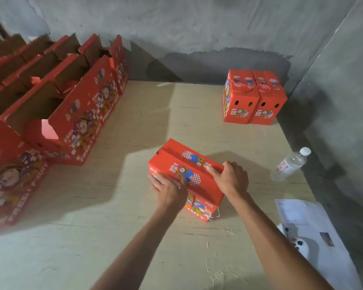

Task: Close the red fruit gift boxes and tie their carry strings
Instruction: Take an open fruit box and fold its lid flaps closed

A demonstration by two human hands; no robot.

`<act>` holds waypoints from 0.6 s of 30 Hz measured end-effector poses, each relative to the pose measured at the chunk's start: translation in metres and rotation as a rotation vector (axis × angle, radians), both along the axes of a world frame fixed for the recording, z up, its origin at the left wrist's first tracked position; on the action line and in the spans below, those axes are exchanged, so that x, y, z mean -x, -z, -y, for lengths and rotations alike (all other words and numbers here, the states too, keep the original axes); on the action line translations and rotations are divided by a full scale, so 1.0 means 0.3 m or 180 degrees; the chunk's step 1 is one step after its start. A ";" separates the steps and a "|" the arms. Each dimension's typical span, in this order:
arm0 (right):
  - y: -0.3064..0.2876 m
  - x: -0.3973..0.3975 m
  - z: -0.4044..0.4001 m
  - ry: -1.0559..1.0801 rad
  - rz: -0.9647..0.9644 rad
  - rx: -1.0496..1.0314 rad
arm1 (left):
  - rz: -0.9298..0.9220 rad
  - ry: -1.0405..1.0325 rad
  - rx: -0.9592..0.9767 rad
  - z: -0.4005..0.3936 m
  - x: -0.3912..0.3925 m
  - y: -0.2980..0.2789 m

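A red gift box is seen at the centre of the frame on a pale table, its long axis running from upper left to lower right. The left hand is laid with relaxed, blurred fingers on the near left corner; the right hand is curled over the right end. Both hands are equally close. Two tied boxes are placed upper right, open boxes upper left.

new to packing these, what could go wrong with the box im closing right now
The box top flaps still show a seam; if either hand lets go before the string is tied, they may spring open. Sliding the box right could knock over the bottle standing near the table edge.
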State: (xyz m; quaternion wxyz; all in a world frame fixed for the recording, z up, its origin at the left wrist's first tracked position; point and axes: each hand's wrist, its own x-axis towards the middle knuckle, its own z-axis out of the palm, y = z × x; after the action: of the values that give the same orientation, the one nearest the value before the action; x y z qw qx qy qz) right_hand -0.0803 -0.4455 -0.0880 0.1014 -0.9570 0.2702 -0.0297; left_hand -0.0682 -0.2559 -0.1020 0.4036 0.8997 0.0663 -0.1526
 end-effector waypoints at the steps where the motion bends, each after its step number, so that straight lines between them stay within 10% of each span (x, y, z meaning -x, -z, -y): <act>1: 0.001 0.011 -0.009 0.0004 -0.0053 0.0140 | 0.0037 0.0015 0.0425 0.023 0.062 0.015; 8: -0.012 0.085 -0.106 -0.0131 -0.0524 -0.1640 | 0.0006 -0.0221 0.1192 -0.025 -0.018 -0.046; 11: 0.012 0.105 -0.243 -0.0258 -0.0377 -0.2898 | -0.0149 0.0221 0.0212 -0.096 -0.135 -0.091; 18: -0.081 0.079 -0.295 -0.0997 -0.0932 -0.1352 | 0.0098 0.1096 -0.0398 -0.228 -0.286 -0.212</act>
State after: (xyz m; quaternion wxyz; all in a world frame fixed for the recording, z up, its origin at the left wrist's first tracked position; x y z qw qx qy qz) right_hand -0.1040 -0.3569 -0.0637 0.2626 -0.9385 0.1312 0.1817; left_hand 0.0178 -0.1875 -0.0384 0.3158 0.9233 -0.0855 -0.2012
